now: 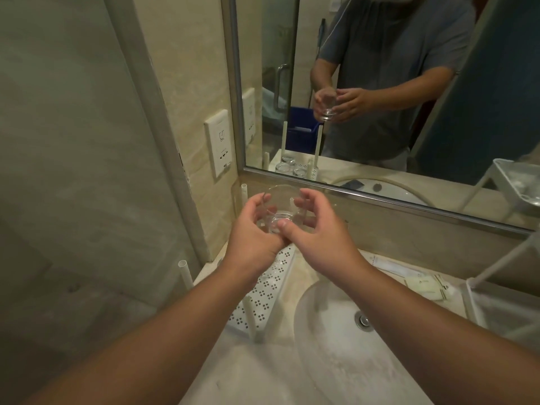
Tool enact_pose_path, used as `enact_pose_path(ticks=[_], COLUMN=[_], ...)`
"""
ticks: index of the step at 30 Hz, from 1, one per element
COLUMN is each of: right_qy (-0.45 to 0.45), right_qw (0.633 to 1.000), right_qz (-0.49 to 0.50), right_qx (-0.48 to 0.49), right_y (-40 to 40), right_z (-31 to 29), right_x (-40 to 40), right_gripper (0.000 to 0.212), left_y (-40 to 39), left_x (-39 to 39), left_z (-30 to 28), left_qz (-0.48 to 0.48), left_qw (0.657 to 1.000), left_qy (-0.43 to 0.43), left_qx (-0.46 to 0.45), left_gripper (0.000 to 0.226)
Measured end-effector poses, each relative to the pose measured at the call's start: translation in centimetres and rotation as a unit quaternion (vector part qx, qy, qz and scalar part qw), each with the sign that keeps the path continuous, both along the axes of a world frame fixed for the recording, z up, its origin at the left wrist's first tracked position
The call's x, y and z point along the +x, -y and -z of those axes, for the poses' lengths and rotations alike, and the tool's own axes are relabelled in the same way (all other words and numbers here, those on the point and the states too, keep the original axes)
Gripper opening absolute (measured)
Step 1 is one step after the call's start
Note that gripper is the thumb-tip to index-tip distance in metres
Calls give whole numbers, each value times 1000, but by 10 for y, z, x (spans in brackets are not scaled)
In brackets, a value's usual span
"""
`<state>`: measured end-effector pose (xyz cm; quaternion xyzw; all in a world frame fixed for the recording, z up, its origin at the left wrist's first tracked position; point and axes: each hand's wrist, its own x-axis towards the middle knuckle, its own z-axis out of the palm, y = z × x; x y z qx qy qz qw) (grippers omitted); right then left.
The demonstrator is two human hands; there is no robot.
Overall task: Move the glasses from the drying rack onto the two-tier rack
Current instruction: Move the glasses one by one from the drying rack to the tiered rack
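Note:
A clear drinking glass (277,209) is held up in the air above the white perforated drying rack (268,290) at the left of the counter. My left hand (251,229) grips the glass from the left with curled fingers. My right hand (315,226) curls around its right side, thumb on the base. The mirror shows further glasses standing in the drying rack. At the right edge stands the white two-tier rack (502,305); its upper tray (517,182) is partly out of view.
A round white sink (336,340) with a metal drain (363,320) lies between the two racks. White rack posts (185,273) stand up at the left. A wall socket (218,141) is by the mirror (380,83). Small packets (423,285) lie behind the sink.

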<state>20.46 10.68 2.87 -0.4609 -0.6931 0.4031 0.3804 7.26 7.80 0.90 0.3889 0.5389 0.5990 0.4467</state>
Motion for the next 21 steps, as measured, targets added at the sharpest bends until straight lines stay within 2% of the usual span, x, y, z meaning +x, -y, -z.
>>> enact_pose_path(ticks=[2, 7, 12, 17, 21], right_qy=[7, 11, 25, 47, 58], right_qw=[1000, 1000, 997, 992, 987], right_qz=[12, 28, 66, 115, 149], right_qx=[3, -5, -5, 5, 10], right_y=[-1, 0, -1, 1, 5], right_z=[1, -1, -7, -11, -16], right_x=[8, 44, 97, 158, 211], right_gripper=[72, 73, 84, 93, 89], left_y=[2, 2, -5, -14, -19], left_x=[10, 45, 95, 155, 204], left_z=[1, 0, -5, -8, -8], left_qz=[2, 24, 66, 123, 162], left_qw=[1000, 999, 995, 987, 978], left_qy=[-20, -35, -60, -92, -116], left_qx=[2, 19, 38, 48, 62], left_gripper=[76, 76, 72, 77, 78])
